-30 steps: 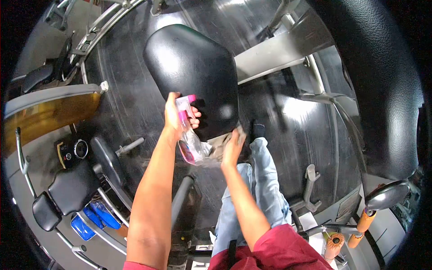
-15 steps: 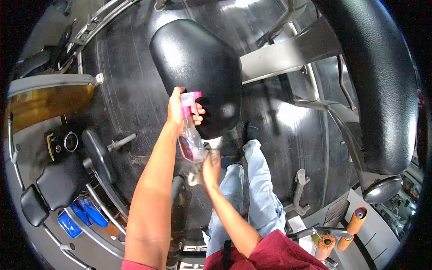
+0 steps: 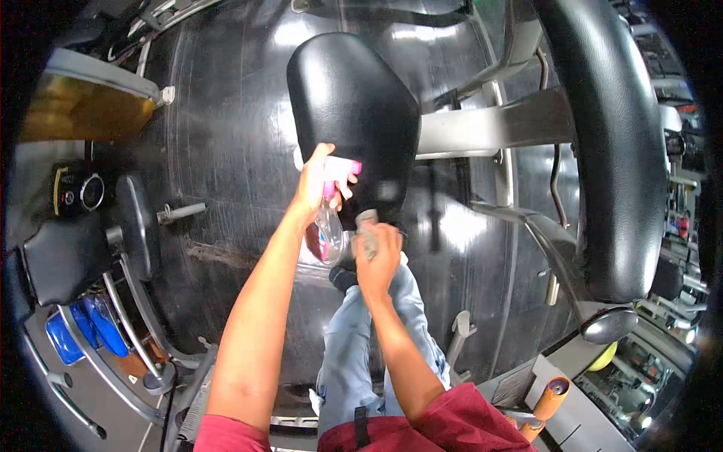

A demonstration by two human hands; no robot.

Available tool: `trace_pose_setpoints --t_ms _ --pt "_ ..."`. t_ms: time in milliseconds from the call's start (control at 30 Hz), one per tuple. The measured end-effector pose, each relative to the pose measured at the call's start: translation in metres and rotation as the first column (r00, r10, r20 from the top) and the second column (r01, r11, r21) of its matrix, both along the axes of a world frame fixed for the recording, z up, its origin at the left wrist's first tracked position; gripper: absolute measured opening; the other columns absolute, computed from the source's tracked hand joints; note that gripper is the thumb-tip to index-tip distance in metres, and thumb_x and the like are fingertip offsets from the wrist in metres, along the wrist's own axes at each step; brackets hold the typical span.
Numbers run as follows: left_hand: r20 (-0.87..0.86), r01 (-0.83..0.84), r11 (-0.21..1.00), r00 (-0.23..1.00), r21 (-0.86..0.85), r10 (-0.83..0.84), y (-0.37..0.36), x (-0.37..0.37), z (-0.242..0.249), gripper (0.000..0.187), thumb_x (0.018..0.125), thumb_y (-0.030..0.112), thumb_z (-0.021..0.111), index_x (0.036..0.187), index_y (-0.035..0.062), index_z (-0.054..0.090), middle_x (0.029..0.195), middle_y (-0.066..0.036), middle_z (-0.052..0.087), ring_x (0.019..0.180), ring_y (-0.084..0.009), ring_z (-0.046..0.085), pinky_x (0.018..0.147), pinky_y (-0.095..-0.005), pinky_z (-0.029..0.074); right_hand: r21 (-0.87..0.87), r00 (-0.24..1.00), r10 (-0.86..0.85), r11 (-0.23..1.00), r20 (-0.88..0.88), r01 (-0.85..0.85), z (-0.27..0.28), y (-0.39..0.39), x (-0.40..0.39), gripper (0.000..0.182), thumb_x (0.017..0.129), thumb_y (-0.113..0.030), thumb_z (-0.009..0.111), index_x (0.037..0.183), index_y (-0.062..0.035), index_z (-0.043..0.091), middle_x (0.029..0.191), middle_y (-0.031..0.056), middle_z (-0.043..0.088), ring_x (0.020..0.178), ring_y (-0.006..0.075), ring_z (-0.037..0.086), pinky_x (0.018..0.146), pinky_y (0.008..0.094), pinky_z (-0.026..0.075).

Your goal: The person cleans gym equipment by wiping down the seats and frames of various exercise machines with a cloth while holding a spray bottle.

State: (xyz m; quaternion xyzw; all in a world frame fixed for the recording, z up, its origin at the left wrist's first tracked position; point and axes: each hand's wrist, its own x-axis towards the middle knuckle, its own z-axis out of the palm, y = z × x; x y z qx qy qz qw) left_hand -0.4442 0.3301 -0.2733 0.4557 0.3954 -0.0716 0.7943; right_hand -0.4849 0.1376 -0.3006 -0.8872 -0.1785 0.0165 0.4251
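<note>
My left hand (image 3: 318,181) grips a clear spray bottle (image 3: 329,226) with a pink trigger head and pink liquid, held at the near edge of a black padded seat (image 3: 350,113). Close on its right, my right hand (image 3: 378,256) is closed around a crumpled grey cloth (image 3: 367,226), just below the seat's front edge. The cloth touches or nearly touches the bottle. Under both hands are my legs in light blue jeans (image 3: 354,339).
A long black padded backrest (image 3: 614,143) runs down the right side. A grey metal frame bar (image 3: 489,128) joins it to the seat. On the left are weight-machine pads (image 3: 56,256), a steel bar (image 3: 181,212) and blue items (image 3: 83,328). An orange roller (image 3: 546,407) sits at lower right.
My view has swung, shifting the seat right. My right hand with the cloth went from the seat's edge down toward me, then back up beside the bottle. The left hand kept its grip.
</note>
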Motion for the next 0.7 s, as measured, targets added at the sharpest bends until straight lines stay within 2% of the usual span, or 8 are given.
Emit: trace_pose_setpoints --t_ms 67,133,267,333,367,500,633,700 --pt "0.026 -0.065 0.998 0.998 -0.008 0.065 -0.006 -0.01 0.006 0.067 0.088 0.061 0.042 0.078 -0.0008 0.067 0.054 -0.013 0.059 0.033 -0.0169 0.044 0.038 -0.0309 0.04 -0.11 0.973 0.222 0.968 -0.057 -0.227 0.007 -0.001 -0.004 0.034 0.07 -0.005 0.074 0.102 -0.0175 0.067 0.101 0.0017 0.06 0.099 0.0267 0.056 0.079 0.0415 0.051" --pt "0.017 -0.066 0.991 0.998 0.115 0.064 -0.006 -0.022 0.014 0.066 0.09 0.058 0.042 0.082 -0.0022 0.068 0.056 -0.013 0.06 0.035 -0.0166 0.046 0.039 -0.03 0.04 -0.171 0.949 0.306 0.934 -0.075 -0.315 0.007 0.004 0.001 0.036 0.069 -0.007 0.075 0.102 -0.0196 0.067 0.098 0.0009 0.06 0.097 0.0251 0.057 0.077 0.0419 0.053" --pt "0.054 -0.306 0.944 0.952 0.123 0.301 -0.003 -0.08 0.022 0.066 0.091 0.061 0.045 0.084 -0.0005 0.067 0.063 -0.011 0.064 0.041 -0.0165 0.052 0.042 -0.0285 0.041 -0.179 0.915 0.402 0.902 0.017 -0.393 0.031 0.026 0.025 0.04 0.067 -0.007 0.076 0.104 -0.0191 0.068 0.102 0.0015 0.058 0.092 0.0268 0.058 0.074 0.0412 0.053" --pt "-0.009 -0.385 0.906 0.92 0.176 0.393 -0.008 -0.113 0.033 0.066 0.092 0.062 0.044 0.085 0.0007 0.065 0.062 -0.01 0.063 0.043 -0.0162 0.053 0.043 -0.0281 0.042 -0.286 0.93 0.364 0.886 -0.054 -0.364 0.04 0.043 0.043 0.04 0.066 -0.006 0.076 0.103 -0.0199 0.07 0.103 0.0028 0.058 0.092 0.0274 0.057 0.073 0.0412 0.052" --pt "-0.089 -0.447 0.881 0.882 0.152 0.463 -0.011 -0.129 0.03 0.066 0.093 0.062 0.042 0.085 0.0017 0.065 0.062 -0.009 0.063 0.044 -0.0158 0.053 0.044 -0.0281 0.042 -0.235 0.896 0.441 0.878 0.053 -0.418 0.051 0.049 0.052 0.04 0.066 -0.005 0.075 0.102 -0.0217 0.072 0.103 0.0029 0.057 0.093 0.0279 0.056 0.074 0.0411 0.052" --pt "-0.122 -0.476 0.87 0.863 0.127 0.49 -0.036 -0.195 0.018 0.068 0.094 0.065 0.039 0.083 0.0026 0.063 0.071 -0.016 0.068 0.043 -0.0157 0.054 0.041 -0.029 0.043 -0.296 0.847 0.53 0.805 -0.028 -0.514 0.043 0.022 0.059 0.035 0.067 -0.007 0.074 0.097 -0.0254 0.076 0.101 -0.0011 0.056 0.096 0.024 0.055 0.076 0.0381 0.053" --pt "-0.246 -0.552 0.828 0.793 0.101 0.558 -0.074 -0.232 0.019 0.071 0.093 0.067 0.039 0.083 0.0018 0.064 0.071 -0.017 0.068 0.044 -0.0173 0.053 0.045 -0.0296 0.043 -0.421 0.87 0.49 0.777 -0.062 -0.467 0.013 -0.04 0.04 0.032 0.069 -0.008 0.074 0.096 -0.0248 0.076 0.101 -0.0009 0.059 0.097 0.0241 0.056 0.076 0.0379 0.054" --pt "-0.281 -0.575 0.813 0.769 0.087 0.574 -0.091 -0.245 0.017 0.071 0.092 0.068 0.039 0.082 0.0019 0.064 0.069 -0.016 0.067 0.044 -0.0176 0.053 0.046 -0.0297 0.043 -0.397 0.943 0.252 0.859 -0.219 -0.322 0.002 -0.055 0.032 0.031 0.069 -0.007 0.073 0.095 -0.0226 0.076 0.102 -0.0003 0.062 0.099 0.0249 0.058 0.078 0.038 0.053"
